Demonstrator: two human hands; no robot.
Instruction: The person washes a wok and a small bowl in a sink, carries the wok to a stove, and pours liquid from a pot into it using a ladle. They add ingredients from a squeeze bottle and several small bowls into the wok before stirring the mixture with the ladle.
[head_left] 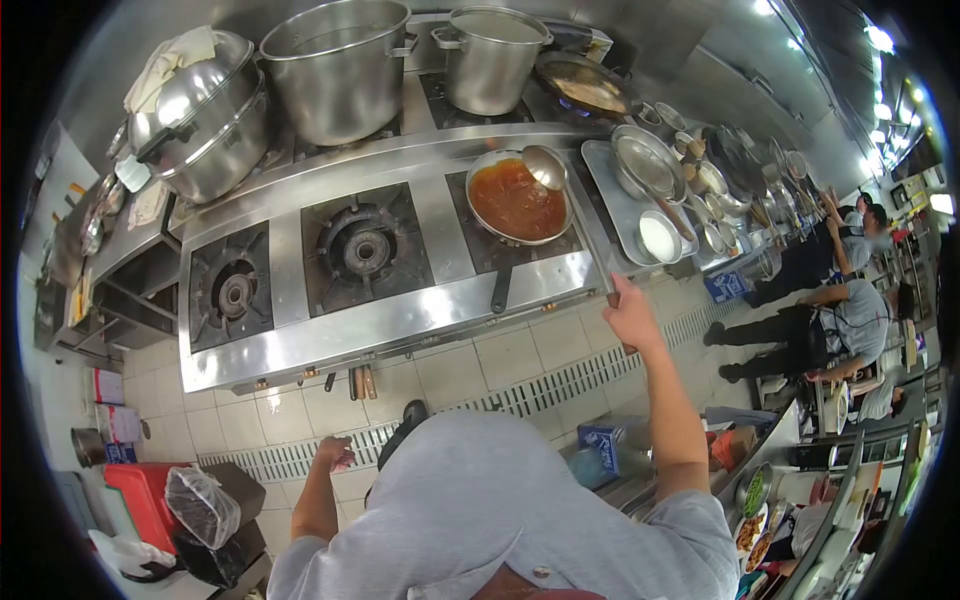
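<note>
Red-brown sauce fills a pan [517, 198] on the stove's front right burner, its black handle pointing toward me. My right hand [631, 314] is closed round the end of a long-handled ladle [544, 168], whose bowl rests at the pan's right upper edge. To the right of the pan, a metal tray [612, 200] holds a bowl of white liquid [659, 237] and a steel basin [649, 161]. My left hand [337, 453] hangs low above the floor at my left side, away from the stove, with its fingers curled; something pinkish and small shows at it, too unclear to name.
Large steel pots [338, 75] and a wide pan over a flame [584, 86] stand along the back. Knife-like handles [362, 383] jut from the stove's front. Bins [205, 503] are at lower left. Several people [850, 318] stand at the right.
</note>
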